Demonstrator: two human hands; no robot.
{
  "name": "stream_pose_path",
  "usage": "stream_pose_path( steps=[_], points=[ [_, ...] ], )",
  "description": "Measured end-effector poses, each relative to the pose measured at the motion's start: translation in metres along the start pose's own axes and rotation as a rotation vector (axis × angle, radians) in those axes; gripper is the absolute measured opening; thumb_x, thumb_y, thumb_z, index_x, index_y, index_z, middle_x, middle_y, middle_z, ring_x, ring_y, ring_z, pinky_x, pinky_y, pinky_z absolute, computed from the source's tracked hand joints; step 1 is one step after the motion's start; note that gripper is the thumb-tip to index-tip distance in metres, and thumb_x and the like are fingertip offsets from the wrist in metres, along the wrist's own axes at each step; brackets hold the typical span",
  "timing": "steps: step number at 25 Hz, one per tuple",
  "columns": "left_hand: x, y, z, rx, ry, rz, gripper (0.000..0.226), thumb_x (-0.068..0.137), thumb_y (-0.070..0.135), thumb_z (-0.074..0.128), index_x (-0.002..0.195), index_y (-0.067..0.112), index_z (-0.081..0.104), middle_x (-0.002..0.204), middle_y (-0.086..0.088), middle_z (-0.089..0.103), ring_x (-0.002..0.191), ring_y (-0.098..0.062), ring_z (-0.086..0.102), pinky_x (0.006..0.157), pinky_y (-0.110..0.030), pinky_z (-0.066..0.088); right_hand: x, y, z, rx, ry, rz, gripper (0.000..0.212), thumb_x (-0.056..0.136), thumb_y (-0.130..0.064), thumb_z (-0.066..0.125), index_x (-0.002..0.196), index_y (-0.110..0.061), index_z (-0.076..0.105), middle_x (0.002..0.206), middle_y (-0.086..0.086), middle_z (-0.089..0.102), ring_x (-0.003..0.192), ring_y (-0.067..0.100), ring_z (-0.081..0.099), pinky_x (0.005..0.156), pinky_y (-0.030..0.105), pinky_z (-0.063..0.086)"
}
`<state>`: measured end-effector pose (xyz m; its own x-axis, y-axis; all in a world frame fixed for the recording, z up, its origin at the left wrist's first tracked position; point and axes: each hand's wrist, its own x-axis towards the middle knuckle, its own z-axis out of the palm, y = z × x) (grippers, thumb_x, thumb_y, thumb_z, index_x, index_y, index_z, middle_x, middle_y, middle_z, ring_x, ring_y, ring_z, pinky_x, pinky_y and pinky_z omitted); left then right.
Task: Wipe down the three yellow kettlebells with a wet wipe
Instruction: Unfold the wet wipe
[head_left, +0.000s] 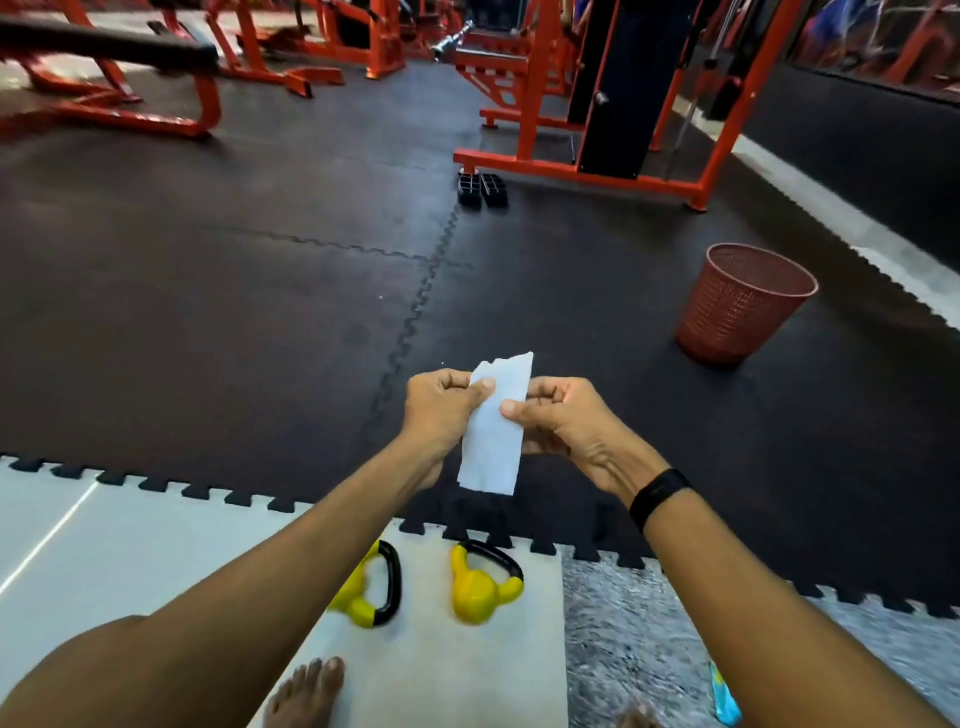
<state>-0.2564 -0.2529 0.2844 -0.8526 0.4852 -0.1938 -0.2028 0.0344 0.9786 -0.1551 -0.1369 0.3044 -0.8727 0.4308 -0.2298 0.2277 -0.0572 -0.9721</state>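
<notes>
A white wet wipe hangs folded between both hands at chest height over the black floor mat. My left hand pinches its upper left edge. My right hand pinches its right edge, a black band on that wrist. Below, on a pale floor tile, stand two yellow kettlebells with black handles: one is partly hidden by my left forearm, the other is in full view. A third kettlebell is not visible.
A red mesh waste basket stands on the black mat to the right. Orange gym machines and a bench fill the far side. My bare foot and a blue packet are near the bottom edge.
</notes>
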Motion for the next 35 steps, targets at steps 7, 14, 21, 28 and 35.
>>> stream_pose_path(
  steps=[7, 14, 21, 28, 35],
  points=[
    [0.000, 0.024, -0.008, -0.003, -0.152, -0.027, 0.034, 0.076, 0.006, 0.075, 0.107, 0.001, 0.063, 0.097, -0.015, 0.073, 0.088, -0.030, 0.071, 0.076, -0.041, 0.059, 0.014, -0.005, 0.004, 0.045, 0.089, -0.053, 0.015, 0.085, -0.008, 0.071, 0.096, 0.001, 0.065, 0.095, 0.018, 0.074, 0.080, 0.023, 0.073, 0.060, 0.028, 0.057],
    [-0.010, 0.032, -0.028, -0.050, -0.206, -0.078, 0.042, 0.068, -0.017, 0.067, 0.106, 0.002, 0.064, 0.096, -0.017, 0.072, 0.087, -0.031, 0.069, 0.082, -0.043, 0.057, 0.002, -0.004, 0.011, 0.127, -0.049, -0.053, 0.030, 0.082, 0.000, 0.070, 0.111, 0.005, 0.062, 0.098, 0.020, 0.073, 0.092, 0.033, 0.072, 0.080, 0.041, 0.059],
    [-0.016, 0.037, -0.041, -0.135, -0.223, 0.032, 0.036, 0.071, -0.029, 0.046, 0.062, 0.004, 0.058, 0.085, -0.014, 0.069, 0.082, -0.022, 0.069, 0.072, -0.031, 0.058, -0.009, -0.015, 0.020, 0.190, -0.101, -0.240, 0.026, 0.083, 0.020, 0.054, 0.082, 0.000, 0.070, 0.103, 0.016, 0.072, 0.101, 0.024, 0.069, 0.076, 0.028, 0.057],
    [-0.019, 0.038, -0.055, -0.057, -0.259, -0.043, 0.021, 0.080, -0.005, 0.065, 0.092, 0.011, 0.068, 0.093, -0.013, 0.070, 0.082, -0.023, 0.067, 0.068, -0.035, 0.058, -0.008, -0.011, 0.024, 0.129, -0.069, -0.278, 0.028, 0.080, 0.021, 0.056, 0.075, -0.002, 0.071, 0.111, 0.014, 0.071, 0.108, 0.026, 0.067, 0.076, 0.024, 0.055],
    [-0.021, 0.040, -0.059, -0.075, -0.272, -0.061, 0.013, 0.080, -0.002, 0.067, 0.086, 0.010, 0.068, 0.086, -0.009, 0.069, 0.079, -0.021, 0.065, 0.073, -0.038, 0.059, -0.010, -0.013, 0.023, 0.170, -0.151, -0.191, 0.019, 0.086, 0.010, 0.055, 0.095, -0.002, 0.067, 0.114, 0.016, 0.069, 0.106, 0.028, 0.067, 0.086, 0.037, 0.057]
  ],
)
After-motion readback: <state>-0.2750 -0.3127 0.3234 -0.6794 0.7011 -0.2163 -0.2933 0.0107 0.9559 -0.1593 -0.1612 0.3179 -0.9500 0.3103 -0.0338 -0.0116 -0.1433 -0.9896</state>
